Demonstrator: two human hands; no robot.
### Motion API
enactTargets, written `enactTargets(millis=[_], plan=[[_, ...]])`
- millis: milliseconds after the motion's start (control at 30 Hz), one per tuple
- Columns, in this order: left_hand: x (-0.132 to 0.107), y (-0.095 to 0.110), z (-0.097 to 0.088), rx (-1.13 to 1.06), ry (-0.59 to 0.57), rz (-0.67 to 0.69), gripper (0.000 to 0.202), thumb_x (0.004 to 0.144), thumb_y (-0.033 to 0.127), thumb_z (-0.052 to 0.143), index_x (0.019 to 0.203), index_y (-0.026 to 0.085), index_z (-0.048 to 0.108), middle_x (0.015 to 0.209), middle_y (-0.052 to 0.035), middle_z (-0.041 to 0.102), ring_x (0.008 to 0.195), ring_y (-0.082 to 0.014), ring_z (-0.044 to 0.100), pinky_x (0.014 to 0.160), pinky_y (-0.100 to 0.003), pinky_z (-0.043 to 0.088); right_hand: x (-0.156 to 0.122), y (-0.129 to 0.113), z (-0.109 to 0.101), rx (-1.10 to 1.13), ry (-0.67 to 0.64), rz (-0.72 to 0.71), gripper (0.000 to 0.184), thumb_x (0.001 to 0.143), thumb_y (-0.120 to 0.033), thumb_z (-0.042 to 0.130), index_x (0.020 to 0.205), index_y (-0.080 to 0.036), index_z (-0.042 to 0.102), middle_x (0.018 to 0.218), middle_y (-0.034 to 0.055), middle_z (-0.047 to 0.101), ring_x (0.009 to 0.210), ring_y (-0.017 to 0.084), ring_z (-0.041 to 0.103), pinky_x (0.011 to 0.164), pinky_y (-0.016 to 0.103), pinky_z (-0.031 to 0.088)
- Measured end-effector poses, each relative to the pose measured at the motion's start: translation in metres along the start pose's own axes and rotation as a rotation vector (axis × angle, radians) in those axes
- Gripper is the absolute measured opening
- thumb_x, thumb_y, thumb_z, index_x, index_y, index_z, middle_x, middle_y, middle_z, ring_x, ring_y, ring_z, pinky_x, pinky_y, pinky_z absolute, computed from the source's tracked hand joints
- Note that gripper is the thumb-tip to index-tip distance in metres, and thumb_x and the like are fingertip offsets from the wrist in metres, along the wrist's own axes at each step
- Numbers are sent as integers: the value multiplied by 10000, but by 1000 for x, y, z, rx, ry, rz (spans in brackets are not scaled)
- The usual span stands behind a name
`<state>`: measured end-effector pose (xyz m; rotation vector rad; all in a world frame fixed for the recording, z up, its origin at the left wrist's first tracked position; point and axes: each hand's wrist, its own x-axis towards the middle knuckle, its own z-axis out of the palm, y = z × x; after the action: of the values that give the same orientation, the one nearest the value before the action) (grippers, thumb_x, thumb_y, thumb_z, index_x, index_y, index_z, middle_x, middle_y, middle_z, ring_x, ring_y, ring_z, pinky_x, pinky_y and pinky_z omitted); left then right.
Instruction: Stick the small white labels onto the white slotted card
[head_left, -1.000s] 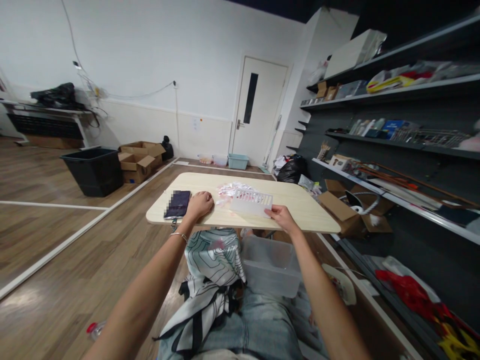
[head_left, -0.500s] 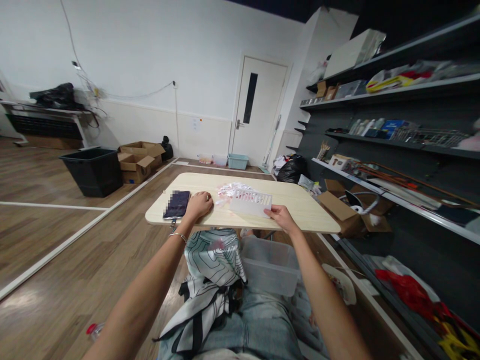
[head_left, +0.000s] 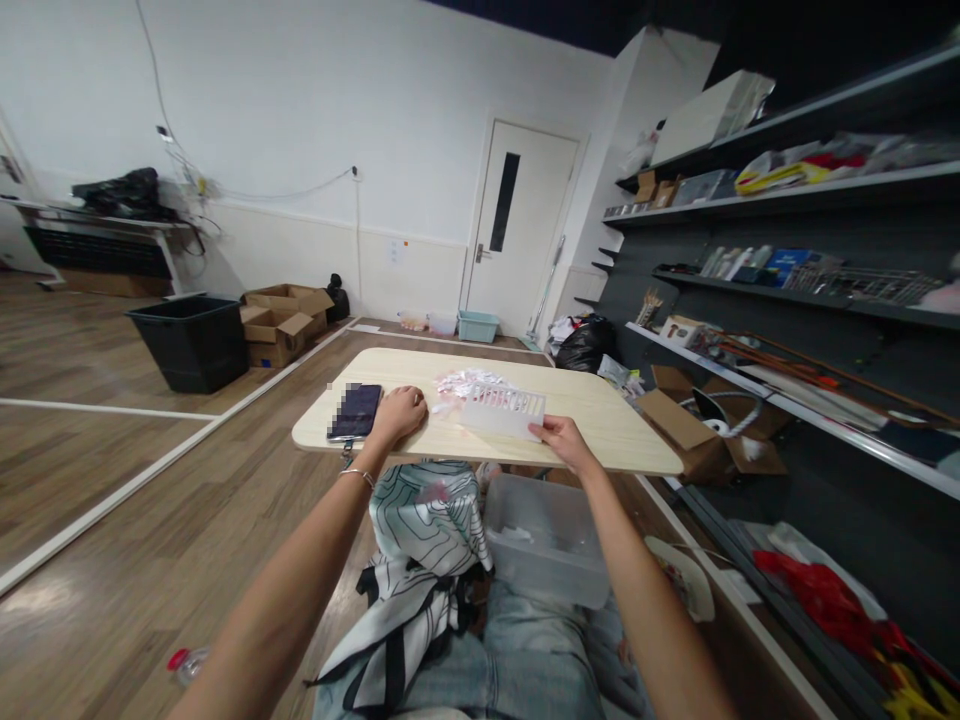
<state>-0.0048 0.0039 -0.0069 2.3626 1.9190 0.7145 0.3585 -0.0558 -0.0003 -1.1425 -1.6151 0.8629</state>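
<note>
A pale wooden table (head_left: 615, 430) stands in front of me. My left hand (head_left: 399, 411) rests on it as a loose fist, just right of a dark phone (head_left: 355, 410), with nothing visible in it. My right hand (head_left: 559, 439) pinches the near right corner of a translucent white slotted tray (head_left: 501, 410) lying flat on the table. Behind the tray lies a heap of small white and pink packets (head_left: 465, 381).
A clear plastic bin (head_left: 546, 540) sits under the table by my knees, beside a patterned cloth (head_left: 424, 540). Dark shelving (head_left: 787, 260) with clutter runs along the right. A black bin (head_left: 191, 340) and cardboard boxes (head_left: 281, 320) stand at the left; a door (head_left: 517, 225) is behind.
</note>
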Motion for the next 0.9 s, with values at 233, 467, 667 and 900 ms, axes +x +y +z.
enactTargets(millis=[233, 467, 667, 900], plan=[[0, 0, 1, 6, 6, 9, 357, 975, 305, 455, 1120, 179, 756, 1261, -150, 761, 1194, -298, 682, 1028, -365, 495, -1, -1, 1, 28, 16, 16, 691, 565, -777, 893, 913, -181, 865, 975, 104, 848, 921, 334, 764, 956, 508, 595], [1, -1, 1, 3, -6, -4, 346, 974, 298, 464, 1128, 187, 753, 1263, -137, 763, 1209, -288, 675, 1034, -355, 492, -3, -3, 2, 25, 22, 9, 700, 553, -795, 885, 894, -184, 865, 904, 82, 844, 913, 335, 763, 951, 508, 596], [1, -1, 1, -7, 1, -1, 346, 974, 298, 462, 1118, 187, 756, 1263, -146, 762, 1203, -299, 678, 1035, -373, 496, -1, 0, 1, 34, 14, 12, 665, 587, -755, 891, 909, -174, 862, 944, 102, 842, 918, 320, 761, 927, 474, 598], [-1, 1, 0, 4, -3, 1, 347, 970, 298, 454, 1098, 183, 755, 1261, -152, 759, 1190, -307, 684, 1017, -380, 505, -1, 1, 0, 38, 26, 19, 640, 598, -716, 904, 939, -176, 862, 979, 96, 846, 918, 327, 757, 921, 489, 597]])
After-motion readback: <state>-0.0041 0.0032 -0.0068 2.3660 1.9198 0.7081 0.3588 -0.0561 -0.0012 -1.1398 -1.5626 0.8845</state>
